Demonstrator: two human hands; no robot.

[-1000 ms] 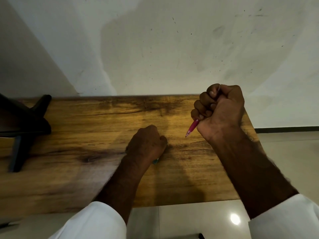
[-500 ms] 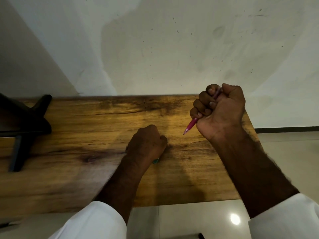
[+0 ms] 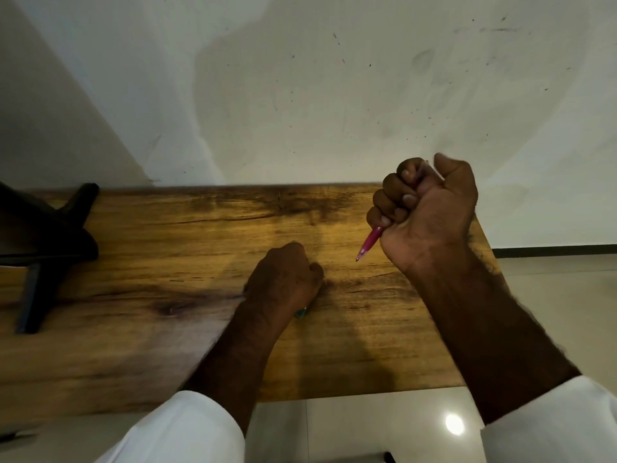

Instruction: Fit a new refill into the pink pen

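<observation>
At the left edge of the wooden worktop [image 3: 167,329] stands a black stand [image 3: 50,248]. Near the middle, the left hand [image 3: 283,279] rests knuckles-up on the wood. Its fingers are folded under and hidden, so I cannot tell what, if anything, they pinch. A small teal thing [image 3: 301,312] peeps out beneath the heel of the hand; it may be a pen part, but too little shows to say.

To the right, toward the far right corner, the pink pen [image 3: 369,243] is held up off the worktop in the right hand [image 3: 424,215]. The fingers [image 3: 394,195] are curled tight round the barrel in a fist, and the thumb [image 3: 450,168] is raised at the top, by the pen's hidden back end.

The step looks like opening or checking the barrel. It would go best with the left hand taking the tip end while the fist holds the body steady. Working low over the wood would stop any loose spring from rolling away.

The pen's long axis runs on a slant, from the far right down toward the near left. Its writing tip is lowest and points toward the left hand.
</observation>
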